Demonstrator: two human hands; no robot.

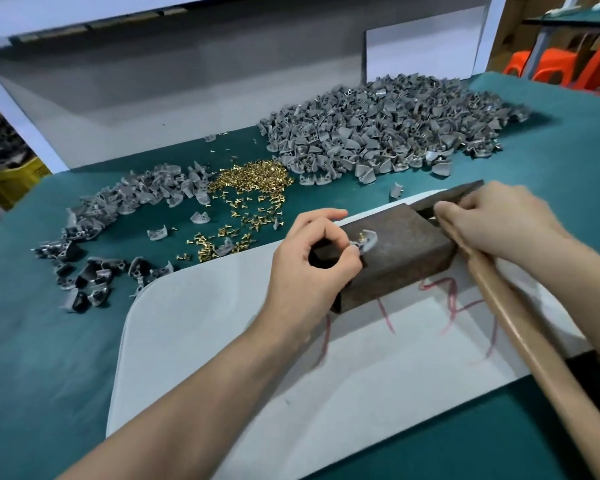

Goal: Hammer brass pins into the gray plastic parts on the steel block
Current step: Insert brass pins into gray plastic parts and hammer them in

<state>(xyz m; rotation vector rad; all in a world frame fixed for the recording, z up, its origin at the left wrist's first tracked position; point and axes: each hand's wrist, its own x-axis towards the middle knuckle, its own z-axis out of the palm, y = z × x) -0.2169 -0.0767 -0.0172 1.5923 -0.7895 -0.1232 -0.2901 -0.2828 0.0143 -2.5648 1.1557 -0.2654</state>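
broadly, the teal bench [49, 358] carries a white sheet [205, 341], and beyond it lie two heaps of gray plastic parts: a big heap [378, 133] far right and a smaller heap [125, 202] to the left, both far too many to count. between them lies a scatter of loose brass pins [253, 181], likewise uncountable. one hammer [520, 327] lies with its long wooden handle running from near right up toward the far edge of the one steel block [406, 251], which sits on the sheet. the right hand [506, 220] curls around the handle close under the head. the left hand [309, 268] is nearer the work: thumb and forefinger pinch the single gray part [368, 241] standing on the block's top. one brass pin [361, 236] stands in that part; a second i cannot make out. the part lies left of the hammer head, across the block's top, so i judge the blow must come leftward and down, close to the pinching fingertips.
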